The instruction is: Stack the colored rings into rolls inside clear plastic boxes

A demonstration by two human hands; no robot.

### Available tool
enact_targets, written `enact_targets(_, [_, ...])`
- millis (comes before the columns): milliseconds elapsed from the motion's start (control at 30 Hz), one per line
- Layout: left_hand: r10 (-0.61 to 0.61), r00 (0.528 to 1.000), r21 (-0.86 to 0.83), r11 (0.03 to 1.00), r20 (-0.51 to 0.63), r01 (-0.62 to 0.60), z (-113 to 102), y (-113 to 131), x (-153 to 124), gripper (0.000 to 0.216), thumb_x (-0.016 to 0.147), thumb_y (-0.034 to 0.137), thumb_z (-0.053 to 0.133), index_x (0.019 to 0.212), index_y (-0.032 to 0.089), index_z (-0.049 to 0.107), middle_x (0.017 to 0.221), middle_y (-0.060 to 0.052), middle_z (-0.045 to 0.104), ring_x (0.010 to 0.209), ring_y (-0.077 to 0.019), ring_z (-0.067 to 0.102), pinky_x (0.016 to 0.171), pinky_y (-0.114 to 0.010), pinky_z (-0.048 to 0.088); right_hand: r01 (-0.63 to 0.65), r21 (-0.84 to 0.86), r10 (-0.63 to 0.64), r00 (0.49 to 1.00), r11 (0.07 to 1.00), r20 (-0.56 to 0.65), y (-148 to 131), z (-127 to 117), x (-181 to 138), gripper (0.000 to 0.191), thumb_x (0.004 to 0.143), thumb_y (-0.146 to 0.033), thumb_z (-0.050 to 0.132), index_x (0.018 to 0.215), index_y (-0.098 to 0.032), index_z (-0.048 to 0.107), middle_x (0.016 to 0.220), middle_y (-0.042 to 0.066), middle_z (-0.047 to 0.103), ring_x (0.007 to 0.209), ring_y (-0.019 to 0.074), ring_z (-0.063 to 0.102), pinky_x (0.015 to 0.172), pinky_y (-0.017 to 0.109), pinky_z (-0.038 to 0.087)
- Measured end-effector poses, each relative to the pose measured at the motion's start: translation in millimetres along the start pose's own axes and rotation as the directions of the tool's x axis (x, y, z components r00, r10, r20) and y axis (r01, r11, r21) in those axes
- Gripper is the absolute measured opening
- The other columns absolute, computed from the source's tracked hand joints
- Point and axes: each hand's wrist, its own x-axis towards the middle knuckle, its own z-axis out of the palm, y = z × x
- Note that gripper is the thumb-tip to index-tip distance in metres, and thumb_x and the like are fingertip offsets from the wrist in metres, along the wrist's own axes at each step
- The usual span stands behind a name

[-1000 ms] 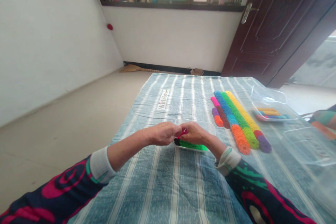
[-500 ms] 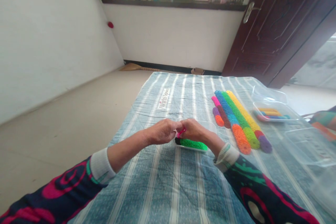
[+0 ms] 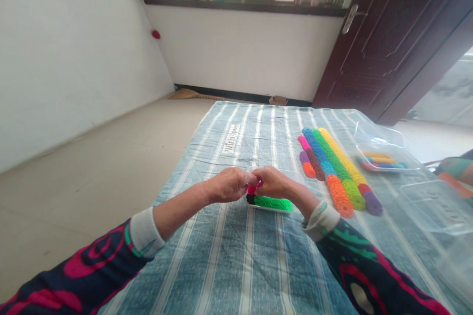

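Striped cloth (image 3: 229, 256) lies under pink piece (image 3: 254, 188), white wall (image 3: 244, 54) behind.

left hand (image 3: 226, 185) + right hand (image 3: 276, 183): pressed closer | pink piece (image 3: 253, 189): lowered toward green row (image 3: 272, 203)

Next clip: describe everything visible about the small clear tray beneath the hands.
The small clear tray is a shallow, see-through plastic box with rounded corners, lying flat on the striped cloth. A green ruffled row with a black end lies along its near side. The left hand and right hand, pinching a pink piece, cover its left part; contact cannot be told.
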Motion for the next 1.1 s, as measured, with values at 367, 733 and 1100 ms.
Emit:
enact_targets(367, [0.014, 0.999, -0.042, 0.999, -0.033, -0.015, 3.0, -1.1, 0.4, 0.018, 0.083, 0.013, 0.048, 0.088, 0.019, 0.064, 0.083, -0.002, 0.07, 0.079, -0.0167, 0.066, 0.065, -0.021, 0.043, -0.024, -0.066, 0.022, 0.999, 0.998, -0.031, 5.7, 5.6, 5.0, 0.009, 0.072, -0.024, 0.068, 0.071, -0.015, 0.068, 0.064, -0.002, 0.058, 0.063, 0.0115, 0.051, 0.057, 0.022, 0.031])
enact_targets(733, [-0.035, 0.999, -0.038, 0.999, 0.002, 0.035, 3.4, 1.1, 1.6, 0.019, 0.085, 0.016, 0.05, 0.095, 0.02, 0.066, 0.087, -0.004, 0.072, 0.082, -0.0188, 0.068, 0.067, -0.022, 0.044, -0.115, 0.079, 0.114, 0.993, 0.99, 0.018, 2.3, -2.1, 3.9, 0.015, 0.066, -0.007, 0.065, 0.076, -0.016, 0.07, 0.064, -0.003, 0.064, 0.056, 0.01, 0.056, 0.053, 0.02, 0.034])
enact_targets(1100, [-0.037, 0.999, -0.027, 0.999, -0.024, 0.037, 5.1, 3.4, -0.2, 0.024, 0.084, 0.013, 0.047, 0.094, 0.02, 0.067, 0.085, -0.003, 0.072, 0.081, -0.0178, 0.068, 0.067, -0.021, 0.043, -0.1, 0.237, 0.1, 0.995, 0.966, 0.014, 17.1, 7.4, 8.8, 0.024, 0.064, -0.002, 0.062, 0.082, -0.016, 0.07, 0.061, -0.004, 0.064, 0.059, 0.0112, 0.059, 0.054, 0.019, 0.039])
